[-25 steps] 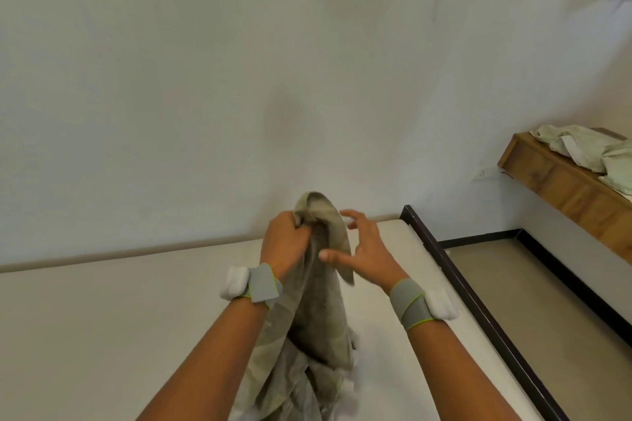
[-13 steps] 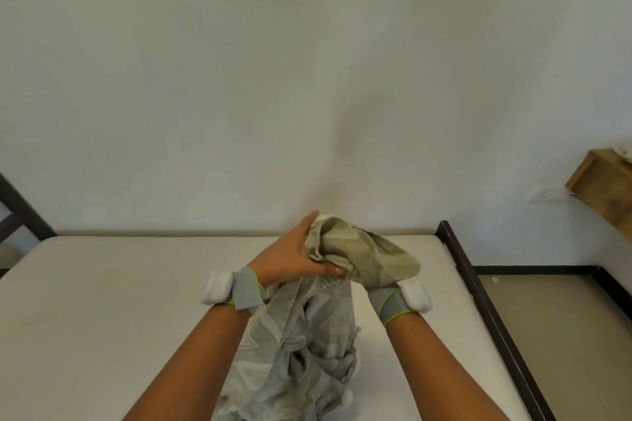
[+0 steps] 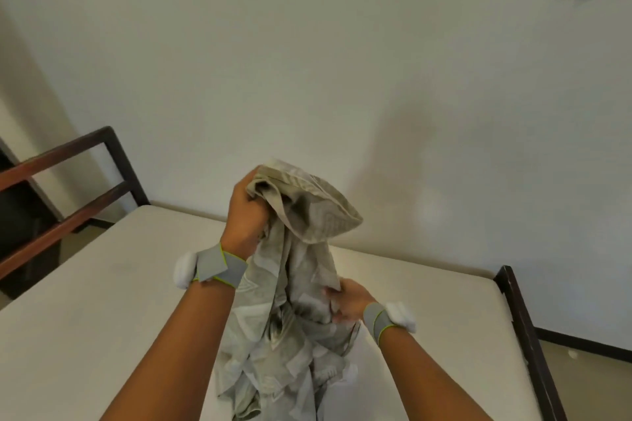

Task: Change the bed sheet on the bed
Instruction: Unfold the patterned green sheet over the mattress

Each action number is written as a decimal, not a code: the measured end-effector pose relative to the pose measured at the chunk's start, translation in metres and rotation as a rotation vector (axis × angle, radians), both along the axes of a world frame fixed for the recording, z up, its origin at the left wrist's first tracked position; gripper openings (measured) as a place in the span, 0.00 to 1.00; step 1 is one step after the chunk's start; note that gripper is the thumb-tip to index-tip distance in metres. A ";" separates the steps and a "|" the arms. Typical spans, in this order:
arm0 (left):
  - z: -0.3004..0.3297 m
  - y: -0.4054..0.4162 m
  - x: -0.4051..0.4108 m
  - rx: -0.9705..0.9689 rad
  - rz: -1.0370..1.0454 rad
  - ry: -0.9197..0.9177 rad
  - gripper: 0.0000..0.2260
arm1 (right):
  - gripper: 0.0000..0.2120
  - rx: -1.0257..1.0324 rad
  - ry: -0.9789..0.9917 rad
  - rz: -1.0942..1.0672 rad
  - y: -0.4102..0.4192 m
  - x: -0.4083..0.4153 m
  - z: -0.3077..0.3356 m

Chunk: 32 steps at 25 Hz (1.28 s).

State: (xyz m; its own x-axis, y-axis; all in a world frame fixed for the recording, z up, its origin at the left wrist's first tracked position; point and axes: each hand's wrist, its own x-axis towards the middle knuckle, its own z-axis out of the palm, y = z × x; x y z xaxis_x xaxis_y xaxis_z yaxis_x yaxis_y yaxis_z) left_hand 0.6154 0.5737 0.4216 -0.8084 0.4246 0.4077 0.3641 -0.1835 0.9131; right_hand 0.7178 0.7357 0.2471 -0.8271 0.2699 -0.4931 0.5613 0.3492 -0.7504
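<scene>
A crumpled grey-green patterned bed sheet (image 3: 301, 304) hangs in a bunch above the bare cream mattress (image 3: 102, 318). My left hand (image 3: 248, 212) is raised and shut on the sheet's top edge, which folds over to the right. Lower down and to the right, my right hand (image 3: 345, 301) grips a fold in the middle of the bunch. The lower end of the sheet lies heaped on the mattress between my forearms. Both wrists wear grey bands with white pads.
A dark wooden bed frame (image 3: 533, 345) runs along the mattress's right side, with beige floor (image 3: 595, 390) beyond it. A dark wooden headboard rail (image 3: 68, 181) stands at the left. A plain white wall (image 3: 307, 79) rises right behind the bed.
My left hand has lifted the sheet's top edge higher. My right hand dropped from the top of the bunch to a fold lower down. The view has swung left, bringing in the headboard rail.
</scene>
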 end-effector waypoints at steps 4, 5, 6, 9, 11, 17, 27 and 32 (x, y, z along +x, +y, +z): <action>0.025 -0.031 -0.040 0.037 0.247 0.079 0.13 | 0.14 0.161 0.528 -0.209 0.000 -0.061 0.089; 0.032 -0.038 -0.051 0.046 0.316 0.109 0.13 | 0.14 0.074 0.695 -0.290 -0.003 -0.073 0.120; 0.038 -0.043 -0.059 0.054 0.375 0.119 0.12 | 0.15 -0.013 0.846 -0.377 -0.005 -0.080 0.146; 0.032 -0.048 -0.062 0.093 0.487 -0.016 0.09 | 0.17 0.040 0.898 -0.376 0.003 -0.082 0.145; 0.013 -0.050 -0.065 0.187 0.483 -0.174 0.10 | 0.15 0.307 0.374 -0.124 0.009 -0.079 0.100; -0.005 -0.051 -0.085 0.417 0.447 -0.420 0.07 | 0.15 -0.021 0.843 -0.538 0.030 -0.096 0.170; -0.067 -0.002 -0.039 -0.302 -0.387 -0.176 0.16 | 0.08 -0.159 0.697 -0.221 -0.050 -0.026 0.147; -0.056 -0.013 -0.041 -0.266 -0.313 -0.223 0.14 | 0.31 -0.317 0.645 -0.321 -0.031 -0.005 0.098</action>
